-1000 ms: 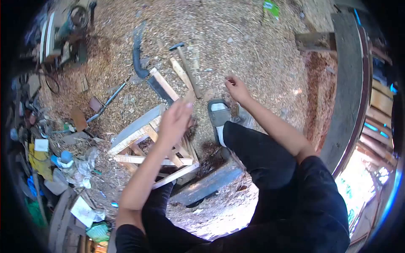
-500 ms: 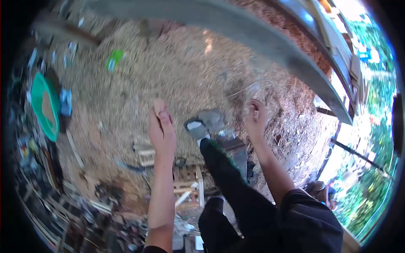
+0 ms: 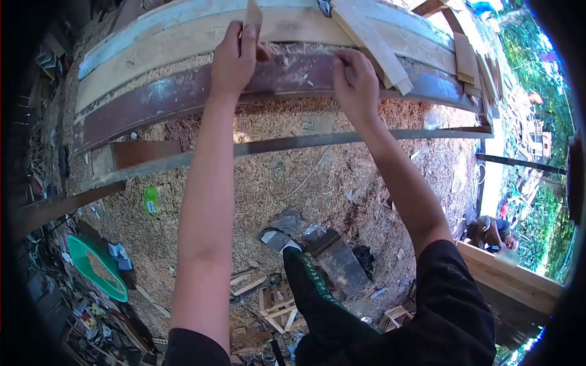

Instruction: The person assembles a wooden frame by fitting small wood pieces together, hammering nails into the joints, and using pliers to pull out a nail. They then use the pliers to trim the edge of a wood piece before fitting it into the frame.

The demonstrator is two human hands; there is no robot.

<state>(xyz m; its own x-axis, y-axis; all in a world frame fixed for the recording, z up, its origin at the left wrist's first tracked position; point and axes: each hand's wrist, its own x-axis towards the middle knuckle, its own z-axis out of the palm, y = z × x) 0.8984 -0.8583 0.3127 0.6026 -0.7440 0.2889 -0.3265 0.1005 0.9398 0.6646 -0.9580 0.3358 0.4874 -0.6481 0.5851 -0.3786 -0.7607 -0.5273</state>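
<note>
My left hand (image 3: 235, 58) is raised and closed around a small flat piece of wood (image 3: 252, 13), held upright against a long pale plank (image 3: 183, 36). My right hand (image 3: 356, 82) is beside it with fingers pinched together at the edge of the dark maroon plank (image 3: 183, 97); something tiny may be in the pinch, too small to tell. A loose wooden strip (image 3: 372, 46) lies diagonally across the planks just right of my right hand. My dark trouser leg and shoe (image 3: 278, 238) show below.
Sawdust covers the ground (image 3: 274, 177). A long metal bar (image 3: 293, 143) runs under the planks. A green basin (image 3: 97, 268) and clutter sit at the lower left, a small wooden frame (image 3: 278, 305) near my foot. Another person (image 3: 488, 232) crouches at the right by a timber beam (image 3: 519, 277).
My view has swung up from the ground to the stacked planks. Both hands rose and reached forward; the left carried the wood piece up to the pale plank.
</note>
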